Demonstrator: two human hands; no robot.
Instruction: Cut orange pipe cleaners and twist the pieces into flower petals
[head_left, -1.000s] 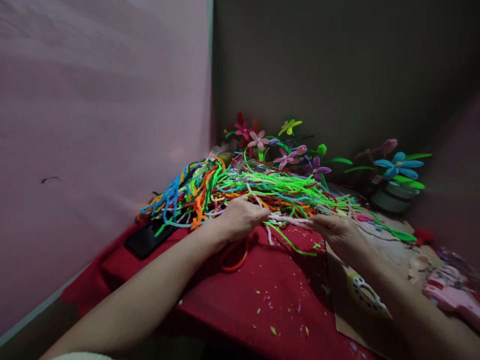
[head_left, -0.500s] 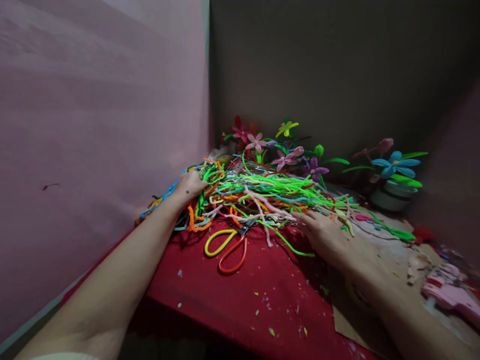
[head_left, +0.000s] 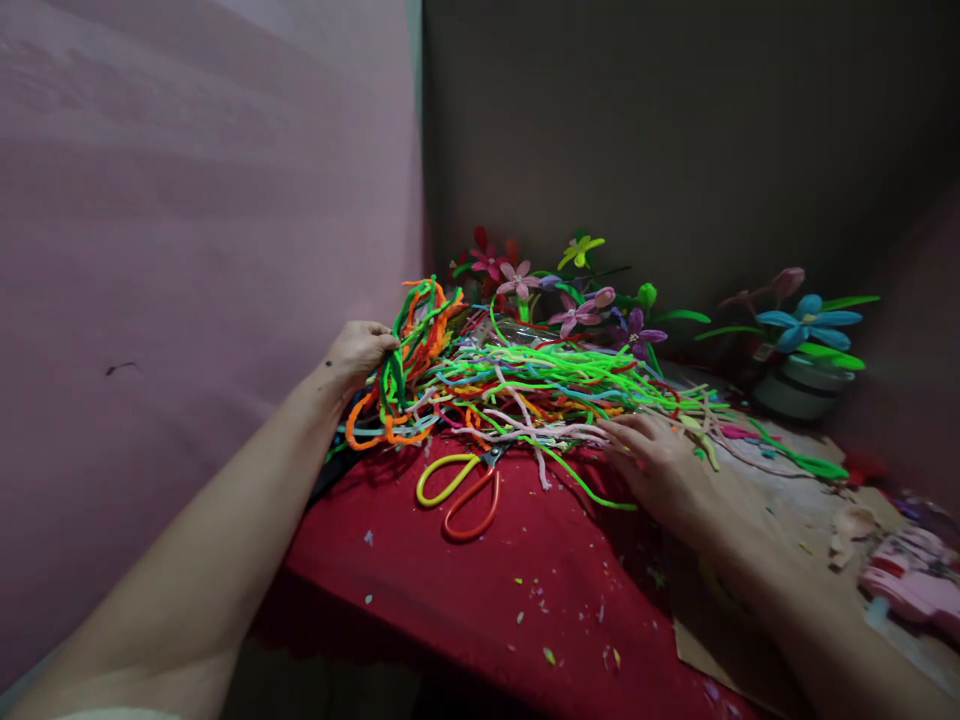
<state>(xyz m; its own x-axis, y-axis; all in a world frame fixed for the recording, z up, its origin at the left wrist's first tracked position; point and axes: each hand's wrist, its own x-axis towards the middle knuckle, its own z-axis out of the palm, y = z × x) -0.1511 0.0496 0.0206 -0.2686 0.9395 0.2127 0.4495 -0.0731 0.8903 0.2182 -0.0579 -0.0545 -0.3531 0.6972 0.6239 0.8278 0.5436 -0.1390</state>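
Left hand (head_left: 361,350) grips an orange-and-green bundle (head_left: 420,332) of fuzzy stems at the left end of the multicolored pile (head_left: 555,365). Right hand (head_left: 652,455) is palm-down by the pale pink strands (head_left: 517,432) (can't tell if gripping); scissors (head_left: 488,464) lie between the hands on red cloth (head_left: 465,600).

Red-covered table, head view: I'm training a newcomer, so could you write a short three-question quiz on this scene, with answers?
1. True or false: the metal scissors with yellow and red looped handles lie on the red tablecloth.
2. What does the left hand hold? A) a pink fuzzy bud; B) green fuzzy strands; C) a yellow fuzzy flower.
3. Fill the gap: the large open fuzzy flower above the greyish round container is ___.

Key: 1 true; 2 B; 3 blue.
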